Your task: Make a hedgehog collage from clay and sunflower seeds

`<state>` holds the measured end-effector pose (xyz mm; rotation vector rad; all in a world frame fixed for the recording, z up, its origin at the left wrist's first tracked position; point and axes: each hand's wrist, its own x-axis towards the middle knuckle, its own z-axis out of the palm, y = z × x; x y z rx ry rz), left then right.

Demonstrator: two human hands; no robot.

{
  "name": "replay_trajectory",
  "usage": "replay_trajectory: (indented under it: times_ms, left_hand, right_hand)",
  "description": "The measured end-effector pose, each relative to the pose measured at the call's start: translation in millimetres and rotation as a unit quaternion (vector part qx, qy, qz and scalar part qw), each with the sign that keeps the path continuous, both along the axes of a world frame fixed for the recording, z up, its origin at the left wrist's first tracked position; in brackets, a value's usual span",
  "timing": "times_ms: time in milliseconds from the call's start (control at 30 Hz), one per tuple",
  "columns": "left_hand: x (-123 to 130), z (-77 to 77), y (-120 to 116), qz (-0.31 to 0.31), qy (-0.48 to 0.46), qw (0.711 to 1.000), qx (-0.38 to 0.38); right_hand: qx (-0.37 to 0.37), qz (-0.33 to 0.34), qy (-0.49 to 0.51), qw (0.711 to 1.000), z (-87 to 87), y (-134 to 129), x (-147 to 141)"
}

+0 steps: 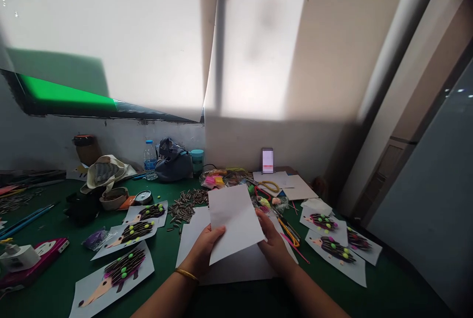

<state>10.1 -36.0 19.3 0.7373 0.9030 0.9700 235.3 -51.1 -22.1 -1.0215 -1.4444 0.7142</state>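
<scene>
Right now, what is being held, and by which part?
A white sheet: the left hand holds its left edge, the right hand its right edge.

The white rectangular paper [234,222] hides part of the left hand [207,245]; I can't read the upright dark-framed phone [267,161].

Dark green counter [166,268], plain white sheet [234,224] at centre, grey-brown striped seeds [186,204], hedgehog pictures [127,268] at near left in peach, dark brown and magenta dotted lime green; yellow-handled scissors [271,186], turquoise-lidded jar [197,160] at far centre, magenta power strip [48,254] at near left
</scene>
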Motion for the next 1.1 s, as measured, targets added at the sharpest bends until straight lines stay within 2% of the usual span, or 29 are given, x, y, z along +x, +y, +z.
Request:
replay_trajectory:
  times_ms: [167,367,567,733,833,933,1100]
  left_hand:
    - [1,-2.6,-1,-0.031,-0.002,1.0,0.006]
    - [-1,-9.3,2,-0.039,-0.041,0.997,0.061]
    - [1,-2.3,-3,-0.079,-0.043,0.992,0.09]
    - [0,-1.7,-7,-0.115,-0.085,0.98,0.139]
    - [0,-4.5,-5,-0.072,-0.054,0.982,0.165]
    - [1,-9.9,2,-0.01,-0.009,0.989,0.147]
    - [0,-22.4,14,0.021,0.03,0.987,0.155]
  right_hand:
    - [-0.014,0.02,0.021,0.999,1.7,-8,-1]
    - [-0.031,0.021,0.058,0.998,9.3,-3,2]
    - [-0.063,0.048,0.096,0.992,22.4,-7,-2]
    - [-0.093,0.033,0.087,0.991,19.5,-6,-1]
    - [-0.096,0.015,0.067,0.993,15.4,-3,1]
    - [-0.088,0.009,0.049,0.995,12.7,-3,1]
    - [-0.099,0.014,0.073,0.992,9.9,-5,0]
